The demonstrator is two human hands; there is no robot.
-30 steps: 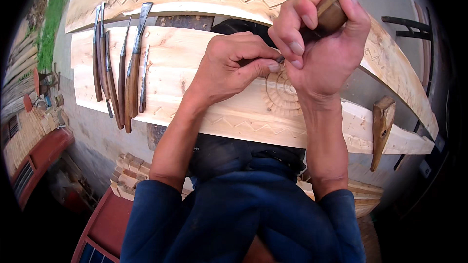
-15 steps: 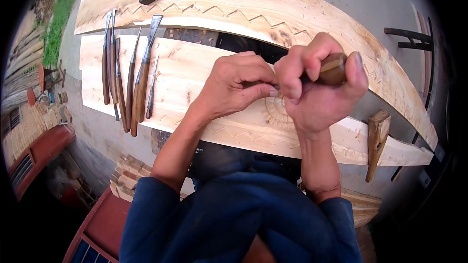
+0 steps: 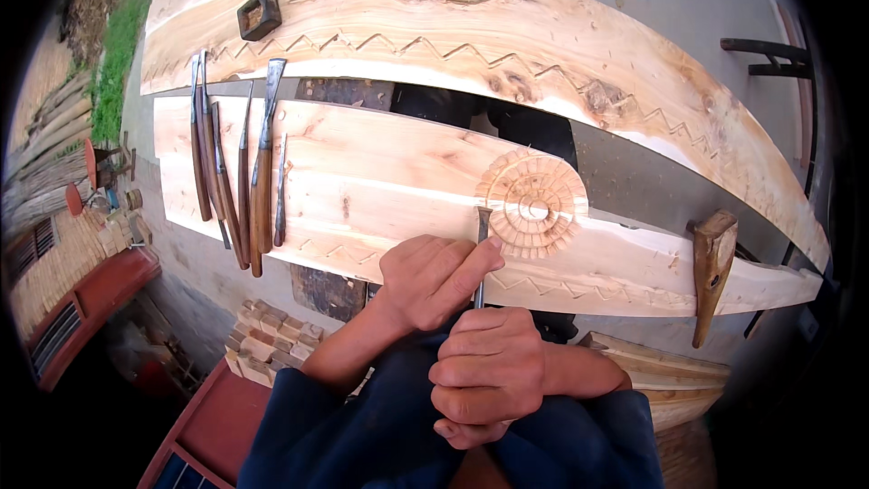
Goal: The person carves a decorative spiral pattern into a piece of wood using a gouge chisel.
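Note:
My right hand (image 3: 489, 376) is wrapped around the handle of a chisel, which its fingers hide. Higher up the same chisel (image 3: 482, 226), my left hand (image 3: 434, 281) guides the metal shaft with its thumb and fingers. The blade points away from me and its tip rests at the left edge of a round spiral rosette (image 3: 534, 204). This rosette is carved into the nearer pale wooden board (image 3: 362, 158), with ray-like cuts around its rim. A zigzag line runs along the board's near edge, partly behind my hands.
Several chisels (image 3: 261, 172) lie side by side on the board's left end. A wooden mallet (image 3: 715, 263) rests across its right end. Beyond lies a longer curved board (image 3: 561, 45) with zigzag carving and a dark square block (image 3: 259, 15). Wood blocks (image 3: 272, 340) are stacked near my left elbow.
Both hands have moved down toward me, uncovering the rosette. The chisel has swung so its handle is near my body and its blade points away. The view has shifted slightly.

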